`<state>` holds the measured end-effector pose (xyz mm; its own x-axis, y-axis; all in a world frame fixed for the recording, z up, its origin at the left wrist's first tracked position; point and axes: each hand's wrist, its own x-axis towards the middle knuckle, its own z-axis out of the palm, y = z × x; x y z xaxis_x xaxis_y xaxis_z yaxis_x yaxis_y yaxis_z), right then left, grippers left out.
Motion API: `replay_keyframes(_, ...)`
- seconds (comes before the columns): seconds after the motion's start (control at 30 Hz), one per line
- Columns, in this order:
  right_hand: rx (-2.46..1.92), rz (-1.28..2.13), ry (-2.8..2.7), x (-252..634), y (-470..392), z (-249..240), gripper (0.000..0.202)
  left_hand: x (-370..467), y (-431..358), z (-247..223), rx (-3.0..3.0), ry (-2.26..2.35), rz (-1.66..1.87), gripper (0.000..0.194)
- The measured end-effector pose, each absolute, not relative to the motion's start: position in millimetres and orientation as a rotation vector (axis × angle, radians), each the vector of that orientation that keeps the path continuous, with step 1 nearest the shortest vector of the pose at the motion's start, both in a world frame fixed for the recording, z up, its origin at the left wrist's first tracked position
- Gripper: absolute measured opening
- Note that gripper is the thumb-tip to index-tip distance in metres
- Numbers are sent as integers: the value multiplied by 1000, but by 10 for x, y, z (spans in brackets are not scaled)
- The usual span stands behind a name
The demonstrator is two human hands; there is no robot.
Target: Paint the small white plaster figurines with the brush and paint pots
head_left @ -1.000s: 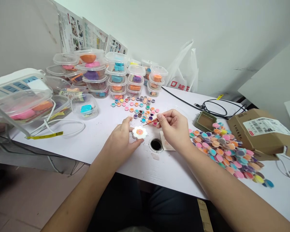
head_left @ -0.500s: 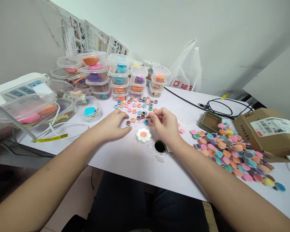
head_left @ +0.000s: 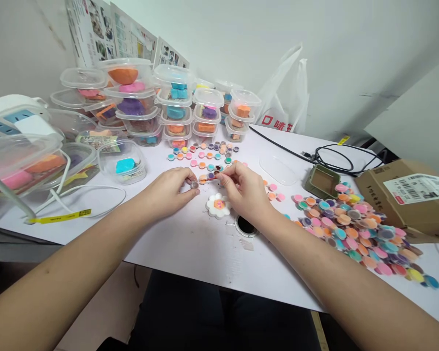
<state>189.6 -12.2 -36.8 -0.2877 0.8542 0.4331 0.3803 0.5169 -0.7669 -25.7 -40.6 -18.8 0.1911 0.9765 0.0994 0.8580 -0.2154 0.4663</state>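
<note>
Pinched in my right hand (head_left: 241,187) is a thin red paintbrush (head_left: 212,178), its tip pointing left over a strip of small paint pots (head_left: 202,178). My left hand (head_left: 175,190) rests on the table at the strip's left end, thumb and fingertips apart around the end pot (head_left: 194,185); whether they touch it is hard to tell. Between and just below the hands lies a white flower-shaped piece (head_left: 218,205) with an orange and pink centre. More strips of coloured pots (head_left: 205,155) lie behind the hands.
Stacked clear tubs (head_left: 175,112) stand at the back left, beside a power strip (head_left: 10,122) and cables. A round hole (head_left: 246,225) opens by my right wrist. On the right are piled paint pots (head_left: 351,229), a green tray (head_left: 322,181) and a cardboard box (head_left: 406,195).
The brush has moved left along the pot strip with my right hand. My left fingertips have come to the end pot. The camera view has shifted slightly.
</note>
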Motion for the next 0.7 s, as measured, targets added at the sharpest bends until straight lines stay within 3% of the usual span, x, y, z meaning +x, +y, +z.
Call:
replay_keyframes(0.17,-1015,759,-1643,1963,-107,-398,20,-271,-434,-196,2086,1794,561,28)
replay_keyframes(0.33,-1006,907,-1461,2038,-198,-358,27,-257,-624,-6,2087,1805,596,54)
replay_keyframes(0.57,-985,939,-1368,2188,-259,-231,31,-78,-581,64,2319,1429,236,76)
replay_keyframes(0.7,-1010,931,-1360,2289,-235,-208,30,24,-477,3,2297,1416,198,66)
